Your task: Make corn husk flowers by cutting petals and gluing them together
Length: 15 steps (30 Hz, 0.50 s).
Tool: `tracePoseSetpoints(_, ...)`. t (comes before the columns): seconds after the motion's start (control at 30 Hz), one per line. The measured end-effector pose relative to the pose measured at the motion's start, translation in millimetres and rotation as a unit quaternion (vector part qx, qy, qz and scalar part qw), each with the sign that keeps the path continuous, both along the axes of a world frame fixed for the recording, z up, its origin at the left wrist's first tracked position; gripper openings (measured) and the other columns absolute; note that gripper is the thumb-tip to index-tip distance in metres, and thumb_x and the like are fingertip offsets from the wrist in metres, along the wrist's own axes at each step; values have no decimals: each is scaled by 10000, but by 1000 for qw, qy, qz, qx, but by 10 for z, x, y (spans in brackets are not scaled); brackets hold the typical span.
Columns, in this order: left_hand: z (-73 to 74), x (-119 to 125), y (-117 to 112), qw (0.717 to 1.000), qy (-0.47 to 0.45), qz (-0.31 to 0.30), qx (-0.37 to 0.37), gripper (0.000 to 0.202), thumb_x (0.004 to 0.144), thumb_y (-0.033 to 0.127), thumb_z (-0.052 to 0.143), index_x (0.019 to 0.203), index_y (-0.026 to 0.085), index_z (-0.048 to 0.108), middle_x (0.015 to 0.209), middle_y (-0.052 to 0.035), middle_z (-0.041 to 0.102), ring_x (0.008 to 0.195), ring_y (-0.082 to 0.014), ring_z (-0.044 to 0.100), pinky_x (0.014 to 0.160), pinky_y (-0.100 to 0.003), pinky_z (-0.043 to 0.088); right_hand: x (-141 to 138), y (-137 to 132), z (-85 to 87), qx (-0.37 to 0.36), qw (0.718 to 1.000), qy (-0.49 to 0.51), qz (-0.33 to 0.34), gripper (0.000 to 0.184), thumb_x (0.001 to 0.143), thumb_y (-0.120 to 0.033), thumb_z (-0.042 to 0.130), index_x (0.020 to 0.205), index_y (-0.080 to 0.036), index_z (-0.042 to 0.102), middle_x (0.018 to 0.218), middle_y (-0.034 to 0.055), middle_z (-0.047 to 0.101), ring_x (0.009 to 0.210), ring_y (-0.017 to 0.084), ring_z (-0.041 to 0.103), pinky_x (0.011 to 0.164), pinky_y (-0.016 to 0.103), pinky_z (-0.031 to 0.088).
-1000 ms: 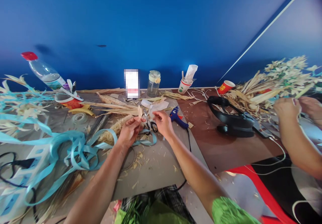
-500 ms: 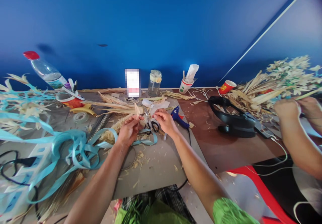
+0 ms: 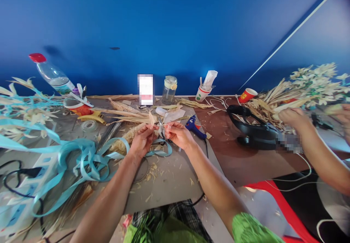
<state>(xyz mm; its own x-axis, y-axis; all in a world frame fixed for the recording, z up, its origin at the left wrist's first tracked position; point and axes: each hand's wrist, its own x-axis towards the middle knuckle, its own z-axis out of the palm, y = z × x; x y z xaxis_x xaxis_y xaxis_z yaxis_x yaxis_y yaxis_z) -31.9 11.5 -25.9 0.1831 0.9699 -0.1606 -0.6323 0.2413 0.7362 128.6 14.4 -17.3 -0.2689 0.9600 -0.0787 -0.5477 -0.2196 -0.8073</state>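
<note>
My left hand (image 3: 142, 138) is closed on a pale corn-husk petal piece (image 3: 151, 118) that points upward from between thumb and forefinger. My right hand (image 3: 179, 134) sits just to its right, thumb and forefinger pinched on a thin pale strand (image 3: 161, 125). The strand runs across the small gap to the left fingertips. Scissors (image 3: 162, 141) lie behind and below the hands, mostly covered by the right one. A blue glue gun (image 3: 194, 126) rests to the right of my right hand. Dried husk strips (image 3: 128, 117) are spread behind my left hand.
Tangled light-blue ribbon (image 3: 82, 159) and a white power strip (image 3: 35, 184) lie at left. A red-capped bottle (image 3: 53, 75), a glass jar (image 3: 170, 90) and paper cups stand along the wall. Right are a black headset-like device (image 3: 254, 135), husk flowers (image 3: 311, 82) and a co-worker's arms (image 3: 319, 148).
My right hand has moved slightly left, closer to my left hand, and now covers more of the scissors. The co-worker's nearer hand has moved left.
</note>
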Motion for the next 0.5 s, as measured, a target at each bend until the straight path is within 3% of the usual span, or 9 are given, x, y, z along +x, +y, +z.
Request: tracePoseSetpoints(0.5,-31,37,-5,999,32,-12,14,189,625,252,786,687,124,662,695,-14,662,432,-18,379,476,-193,365,-82,35,-67,-2,997,38,-74,144,587,-206,789,706,-172,716,562,-28,617,481,75,526,487,211,415)
